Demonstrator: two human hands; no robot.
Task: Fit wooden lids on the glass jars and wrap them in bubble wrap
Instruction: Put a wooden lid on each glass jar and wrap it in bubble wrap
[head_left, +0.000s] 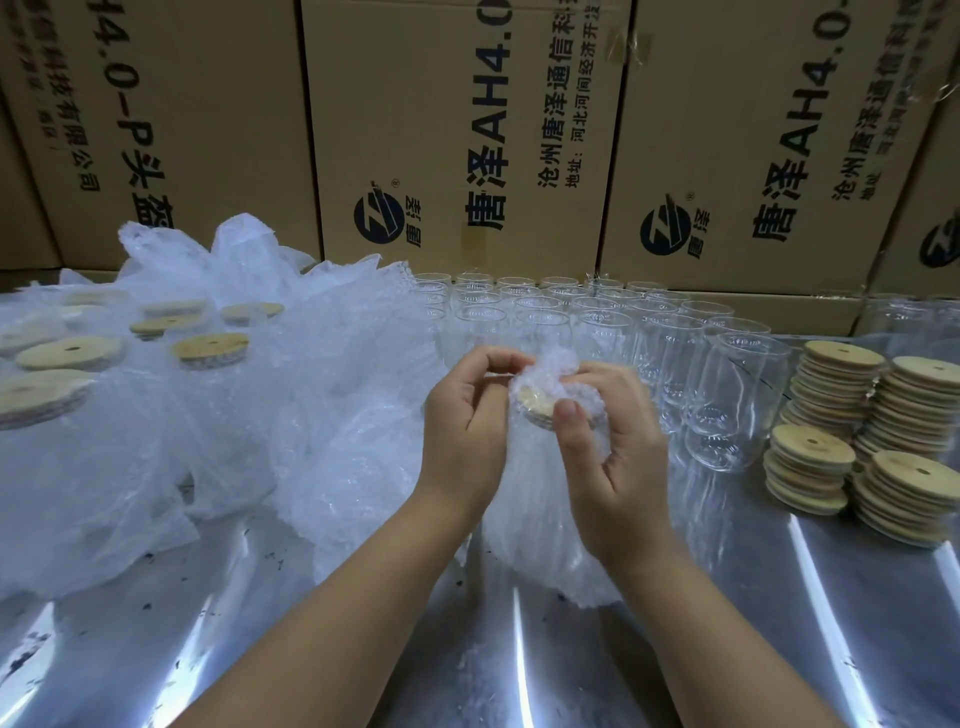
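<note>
Desk centre: round pale wooden lid (535, 404) peeking from upright translucent bubble wrap bundle (524, 499); clear empty glass jars (737, 395) along far edge.

Left hand (462, 415), right hand (615, 441) close beside it, fingers (569, 411) pinching bubble wrap (550, 366)

Taken from one wide-angle camera on the head, facing forward and down across the shiny table (156, 649), close above the left hand (462, 421) and right hand (613, 441) at the bubble-wrapped jar (535, 483) mid-frame, with printed cardboard boxes (467, 130) bowed by the lens along the far edge.
</note>
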